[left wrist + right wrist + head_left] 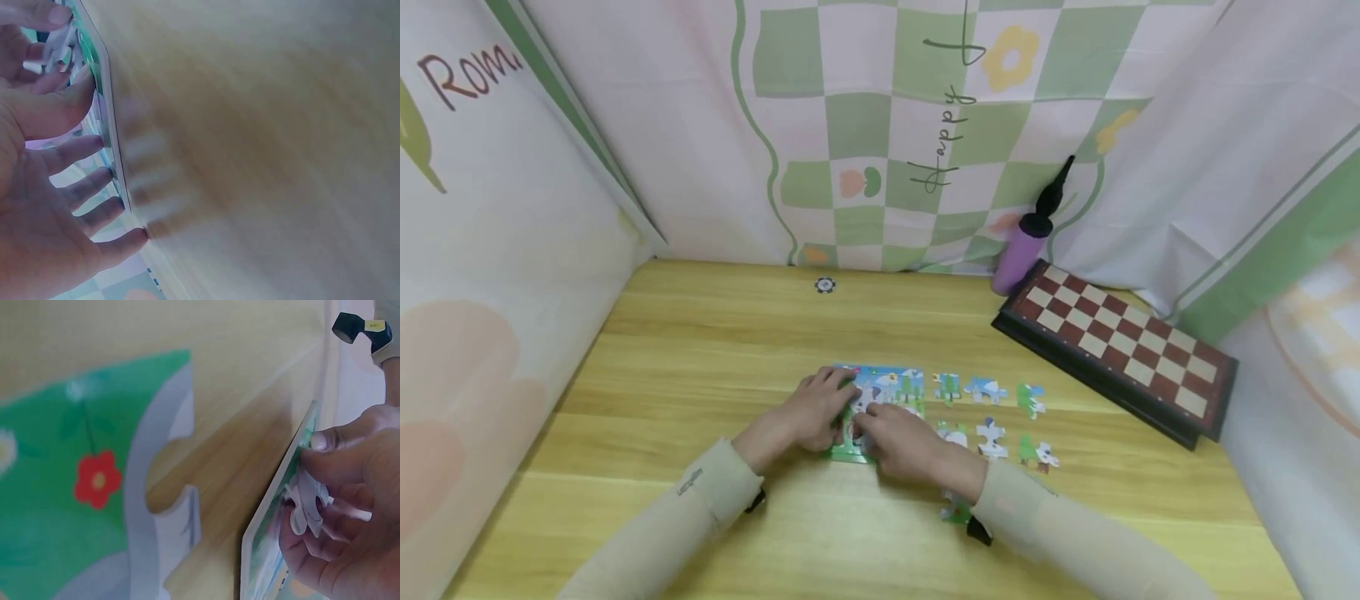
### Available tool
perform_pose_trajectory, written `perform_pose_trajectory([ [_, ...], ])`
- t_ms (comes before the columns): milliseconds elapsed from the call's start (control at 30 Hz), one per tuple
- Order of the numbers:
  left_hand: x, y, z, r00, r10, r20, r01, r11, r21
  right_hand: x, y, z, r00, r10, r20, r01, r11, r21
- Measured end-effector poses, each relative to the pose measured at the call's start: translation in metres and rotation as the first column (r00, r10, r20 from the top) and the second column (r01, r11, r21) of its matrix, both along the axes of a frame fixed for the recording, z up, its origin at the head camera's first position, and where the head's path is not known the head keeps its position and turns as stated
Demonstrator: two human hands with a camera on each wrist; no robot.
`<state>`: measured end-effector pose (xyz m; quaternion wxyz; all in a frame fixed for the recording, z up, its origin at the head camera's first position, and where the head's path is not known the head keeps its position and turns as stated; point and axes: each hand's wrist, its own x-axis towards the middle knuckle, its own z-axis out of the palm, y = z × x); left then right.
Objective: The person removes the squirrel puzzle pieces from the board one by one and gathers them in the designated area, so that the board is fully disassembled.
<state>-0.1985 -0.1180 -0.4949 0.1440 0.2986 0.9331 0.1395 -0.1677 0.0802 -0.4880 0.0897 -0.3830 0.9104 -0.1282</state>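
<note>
A colourful jigsaw board [891,379] lies on the wooden table with both hands over it. My left hand [820,408] rests at the board's left side. In the left wrist view its fingers are spread, and the thumb [72,106] lies at the board's near edge. My right hand [902,437] pinches a white and grey puzzle piece [306,500] between thumb and fingers, close over the board. In the head view that piece is mostly hidden by the hand. A large green puzzle piece with a red flower [97,478] lies nearest the right wrist camera.
Several loose puzzle pieces [991,437] lie right of the board, some partly under the right forearm. A folded chessboard case [1112,333] stands at the back right, beside a purple hand pump [1021,257]. A poker chip [825,285] lies near the back edge.
</note>
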Motion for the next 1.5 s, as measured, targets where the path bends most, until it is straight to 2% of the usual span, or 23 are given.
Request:
perform_pose_trajectory([
  [100, 0.0, 0.0, -0.001, 1.0, 0.0, -0.007, 0.0, 1.0, 0.0, 0.004, 0.002, 0.003, 0.999, 0.036, -0.01, -0.036, 0.999, 0.016],
  [233, 0.0, 0.001, -0.002, 1.0, 0.008, -0.003, -0.008, 1.0, -0.001, 0.008, 0.008, 0.012, 0.999, 0.043, 0.004, -0.043, 0.999, 0.008],
  [467, 0.0, 0.003, -0.002, 1.0, 0.022, 0.01, -0.022, 1.0, -0.004, 0.007, 0.035, 0.035, 1.0, -0.014, 0.024, 0.016, 0.999, -0.049],
  [633, 0.001, 0.002, -0.002, 0.999, 0.031, 0.027, -0.03, 1.0, -0.007, 0.003, 0.06, 0.048, 0.999, -0.038, 0.0, 0.037, 0.995, -0.096],
  [867, 0.002, 0.002, -0.001, 0.999, 0.025, 0.029, -0.025, 1.0, -0.01, 0.002, 0.094, 0.056, 0.998, -0.064, 0.028, 0.065, 0.997, -0.04],
  [1033, 0.002, 0.002, 0.0, 0.999, 0.022, 0.026, -0.022, 1.0, -0.004, 0.008, 0.119, 0.059, 0.988, -0.072, 0.139, 0.071, 0.997, 0.015],
  [1133, 0.002, 0.002, -0.001, 1.0, 0.021, 0.023, -0.021, 1.0, -0.002, 0.015, 0.133, 0.06, 0.966, -0.073, 0.248, 0.061, 0.997, 0.054],
  [1267, 0.002, 0.002, -0.001, 1.0, 0.019, 0.019, -0.019, 1.0, -0.003, 0.025, 0.147, 0.056, 0.922, -0.075, 0.379, 0.045, 0.995, 0.088],
  [1367, 0.002, 0.002, -0.002, 1.0, 0.02, 0.018, -0.02, 1.0, -0.003, 0.031, 0.152, 0.049, 0.904, -0.08, 0.419, 0.045, 0.995, 0.092],
  [1500, 0.002, 0.002, -0.002, 0.999, 0.023, 0.024, -0.023, 1.0, 0.0, 0.035, 0.155, 0.041, 0.905, -0.073, 0.42, 0.043, 0.996, 0.08],
])
